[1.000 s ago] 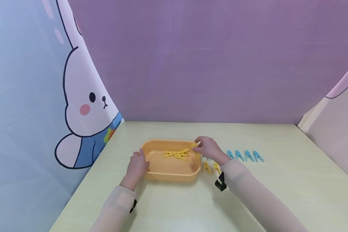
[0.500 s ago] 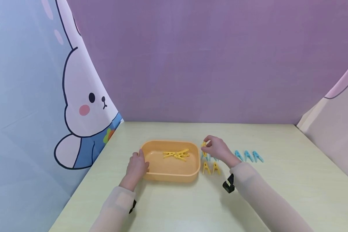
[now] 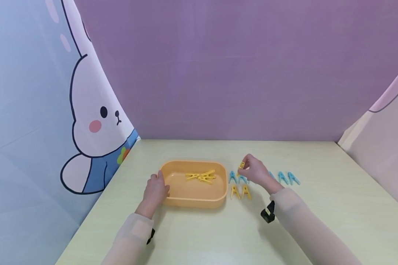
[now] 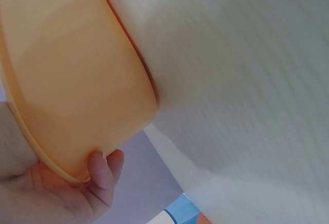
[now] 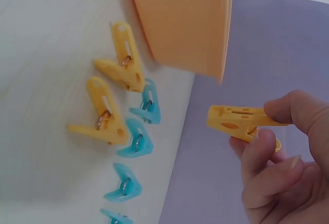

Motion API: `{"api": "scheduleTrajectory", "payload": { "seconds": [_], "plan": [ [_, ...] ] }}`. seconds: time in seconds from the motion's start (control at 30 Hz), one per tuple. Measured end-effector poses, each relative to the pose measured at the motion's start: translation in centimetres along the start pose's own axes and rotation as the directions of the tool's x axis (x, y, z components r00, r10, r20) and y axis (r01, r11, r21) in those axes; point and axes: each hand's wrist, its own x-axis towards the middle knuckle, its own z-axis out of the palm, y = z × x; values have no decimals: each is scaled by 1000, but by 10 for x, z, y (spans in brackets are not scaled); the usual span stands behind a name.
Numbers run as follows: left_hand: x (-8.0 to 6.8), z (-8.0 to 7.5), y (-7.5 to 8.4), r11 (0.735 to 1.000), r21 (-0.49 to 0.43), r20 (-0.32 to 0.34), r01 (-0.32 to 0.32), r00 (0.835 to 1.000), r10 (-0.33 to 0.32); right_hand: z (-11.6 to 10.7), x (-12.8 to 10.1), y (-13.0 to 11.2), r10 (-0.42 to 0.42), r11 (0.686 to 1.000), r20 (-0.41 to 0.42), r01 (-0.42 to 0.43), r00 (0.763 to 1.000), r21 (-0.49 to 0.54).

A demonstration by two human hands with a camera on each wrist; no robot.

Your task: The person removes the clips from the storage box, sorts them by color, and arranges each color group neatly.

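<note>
1. Head view: the left hand [image 3: 156,191] grips the left end of the orange tub [image 3: 172,200], fingers curled over its rim, which looks meant to keep the tub from sliding on the pale worktop [image 3: 318,221]. A loose heap of yellow pegs [image 3: 200,176] lies inside the tub. The right hand [image 3: 257,172] hovers just right of the tub, above the row of blue pegs [image 3: 286,178], pinching one yellow peg [image 3: 241,165] between thumb and fingers. Two more yellow pegs on the worktop [image 3: 240,192] lie side by side below the blue ones, so the colours appear kept in separate rows. The hand hides the middle of the blue row, so their count cannot be told.

2. Left wrist view: the tub's outer wall [image 4: 72,80] fills the frame. One fingertip [image 4: 97,168] presses under the rim, confirming the clamped hold. The tub's inside is hidden, and the far background is cut off and blurred.

3. Right wrist view: the thumb and fingers [image 5: 288,112] are clamped on the rear end of the yellow peg [image 5: 241,121], held level in the air and clear of the worktop, its jaws pointing towards the tub's corner [image 5: 190,23]. Below it lie the two yellow pegs [image 5: 110,100] and several blue pegs [image 5: 139,142], the lowest cut off by the frame edge. Whether the held peg is squeezed open is hard to make out.
</note>
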Motion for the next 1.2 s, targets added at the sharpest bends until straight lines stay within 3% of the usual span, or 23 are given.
{"api": "scheduleTrajectory", "payload": {
  "seconds": [0.37, 0.67, 1.2],
  "plan": [
    [0, 0, -1, 1000, 7, -15, -6, 1000, 6, -4, -9, 18, -36, 999, -18, 36, 999, 11],
    [0, 0, -1, 1000, 5, -14, -2, 1000, 2, -5, -10, 26, 14, 998, -10, -13, 1000, 61],
    [0, 0, 0, 1000, 6, -4, -2, 1000, 2, -7, -17, 41, 7, 1000, -42, -7, 999, -9]
  ]
}}
